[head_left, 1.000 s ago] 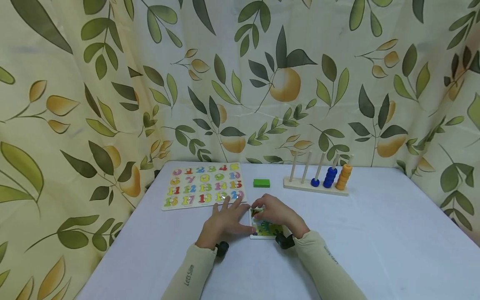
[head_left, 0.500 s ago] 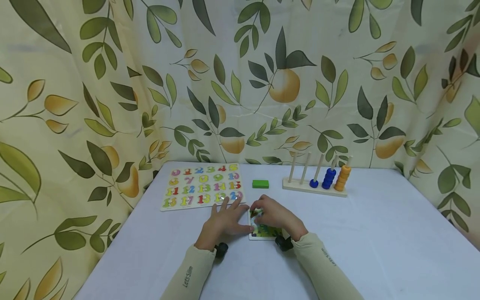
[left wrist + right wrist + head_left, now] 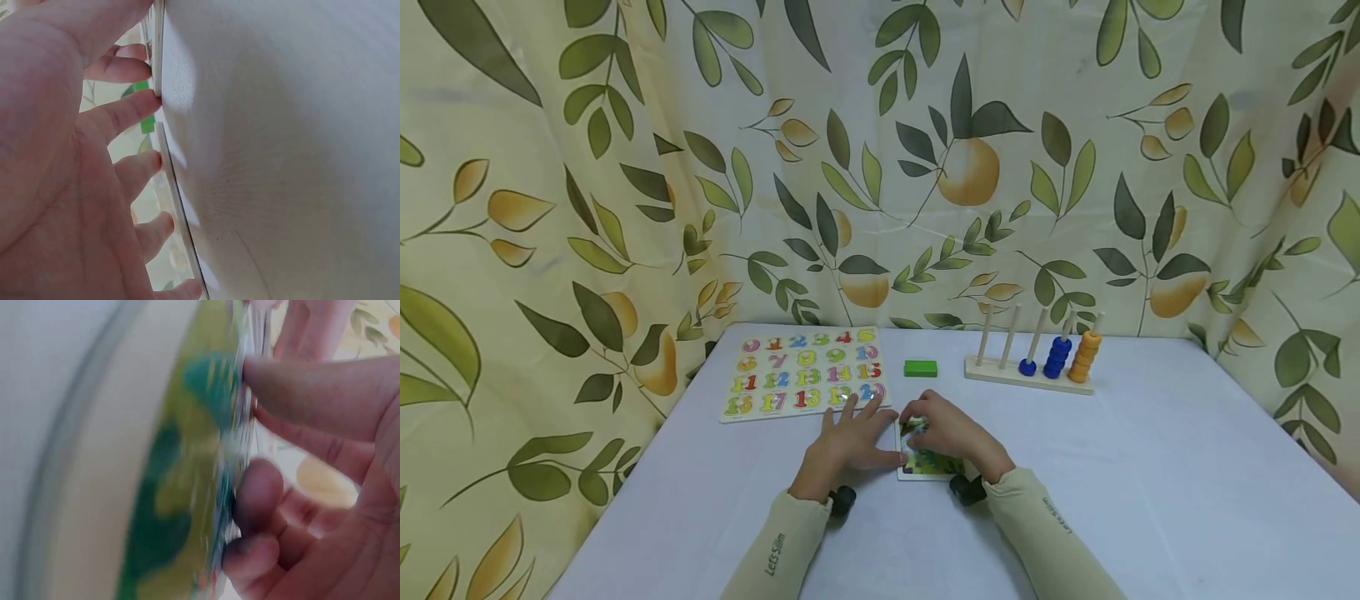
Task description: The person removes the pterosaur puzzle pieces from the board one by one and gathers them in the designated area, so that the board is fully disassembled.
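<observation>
Puzzle board, small and square with a green and yellow picture (image 3: 928, 461), lies flat on the white counter (image 3: 1150, 500), directly under our hands. Our left hand (image 3: 844, 444) lies flat with straight fingers, its thumb touching the board's left edge. Our right hand (image 3: 952, 431) curls its fingers over the board's far part and seems to pinch a piece there; the wrist view is blurred. Compared with half a second ago, almost nothing has moved, so we judge the piece is being fitted slowly. Beyond our left hand lies a wooden number board (image 3: 806, 372) with coloured numerals up to 19. Each beige sleeve (image 3: 778, 546) reads "Let's Slim".
</observation>
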Action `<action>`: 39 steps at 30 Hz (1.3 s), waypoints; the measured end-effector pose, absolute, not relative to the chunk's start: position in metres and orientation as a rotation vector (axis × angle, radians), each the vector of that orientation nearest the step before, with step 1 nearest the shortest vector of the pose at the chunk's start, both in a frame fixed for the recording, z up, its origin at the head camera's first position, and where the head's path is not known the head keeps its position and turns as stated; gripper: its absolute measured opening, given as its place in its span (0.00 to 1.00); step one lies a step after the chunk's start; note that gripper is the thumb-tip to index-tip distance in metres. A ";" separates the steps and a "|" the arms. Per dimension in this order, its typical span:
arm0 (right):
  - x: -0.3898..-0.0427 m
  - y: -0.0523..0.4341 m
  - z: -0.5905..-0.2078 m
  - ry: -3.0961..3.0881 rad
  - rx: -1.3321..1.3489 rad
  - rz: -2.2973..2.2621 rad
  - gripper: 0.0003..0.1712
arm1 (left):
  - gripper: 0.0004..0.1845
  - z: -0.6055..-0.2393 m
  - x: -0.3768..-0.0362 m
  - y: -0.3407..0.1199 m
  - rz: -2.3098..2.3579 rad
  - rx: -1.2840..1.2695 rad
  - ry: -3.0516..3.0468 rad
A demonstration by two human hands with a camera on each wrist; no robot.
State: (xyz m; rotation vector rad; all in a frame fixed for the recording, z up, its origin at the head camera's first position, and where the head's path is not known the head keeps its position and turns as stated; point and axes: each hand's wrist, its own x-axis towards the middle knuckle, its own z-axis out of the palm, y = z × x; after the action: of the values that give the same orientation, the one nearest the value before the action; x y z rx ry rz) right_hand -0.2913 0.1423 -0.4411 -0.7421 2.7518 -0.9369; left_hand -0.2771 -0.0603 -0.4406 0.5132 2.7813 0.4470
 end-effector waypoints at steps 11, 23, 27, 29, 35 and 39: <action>-0.291 0.141 -0.443 2.763 -0.719 -0.991 0.16 | 0.44 -0.442 -0.279 -0.060 0.445 0.517 2.779; -0.298 0.152 -0.449 2.718 -0.638 -1.192 0.09 | 0.42 -0.444 -0.280 -0.060 0.461 0.505 2.777; -0.299 0.154 -0.450 2.713 -0.574 -1.256 0.06 | 0.42 -0.446 -0.281 -0.060 0.450 0.503 2.777; -0.299 0.154 -0.449 2.705 -0.571 -1.276 0.07 | 0.42 -0.446 -0.281 -0.060 0.451 0.504 2.775; -0.297 0.154 -0.449 2.669 -0.613 -1.304 0.09 | 0.42 -0.444 -0.280 -0.060 0.459 0.503 2.769; -0.296 0.154 -0.447 2.675 -0.604 -1.294 0.09 | 0.42 -0.446 -0.280 -0.061 0.471 0.503 2.766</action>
State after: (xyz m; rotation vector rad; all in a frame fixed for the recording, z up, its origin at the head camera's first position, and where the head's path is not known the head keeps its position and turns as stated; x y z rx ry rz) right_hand -0.2961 0.1539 -0.4473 -0.6043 2.6750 -1.2944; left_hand -0.2802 -0.0611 -0.4457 0.5029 2.7657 0.4711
